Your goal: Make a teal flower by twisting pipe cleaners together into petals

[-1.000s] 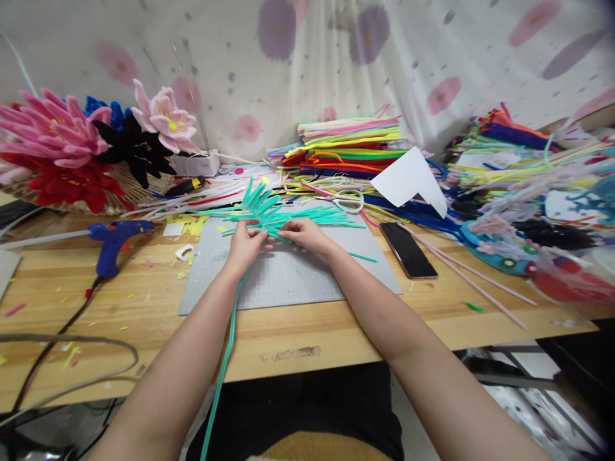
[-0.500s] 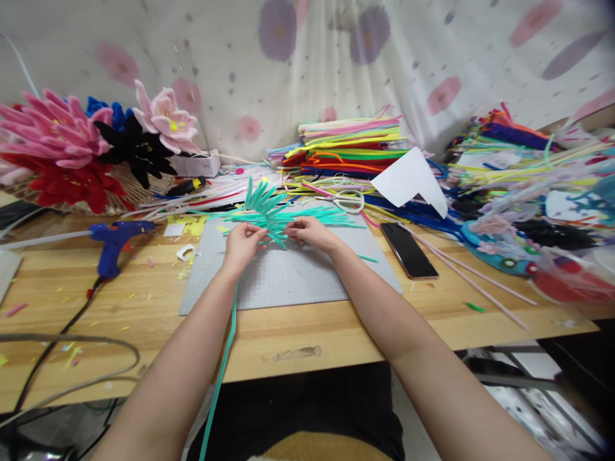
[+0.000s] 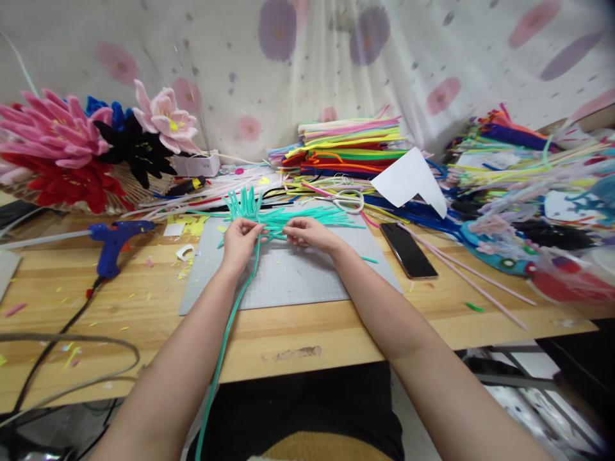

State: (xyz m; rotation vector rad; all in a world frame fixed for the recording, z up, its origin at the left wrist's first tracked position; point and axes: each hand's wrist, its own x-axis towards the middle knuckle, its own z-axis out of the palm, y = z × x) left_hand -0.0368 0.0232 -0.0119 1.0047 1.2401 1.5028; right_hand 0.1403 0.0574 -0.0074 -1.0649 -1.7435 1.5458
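one fringed teal piece [image 3: 243,204] in the left hand [image 3: 241,241]

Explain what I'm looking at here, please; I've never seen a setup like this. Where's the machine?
There is no machine: these are a person's two bare hands, seen by one camera worn on the head, looking forward and down. That camera takes every view.

The left hand pinches a teal chenille-stem cluster, its tips fanned upward. A long teal strand hangs past the table's front edge. The right hand is close by, fingers curled; whether it grips anything is unclear.

Beneath them, a gray cutting mat lies on a wooden table, bearing more teal pieces. Around it are a blue glue gun, a smartphone, scissors and stacked colorful chenille stems.
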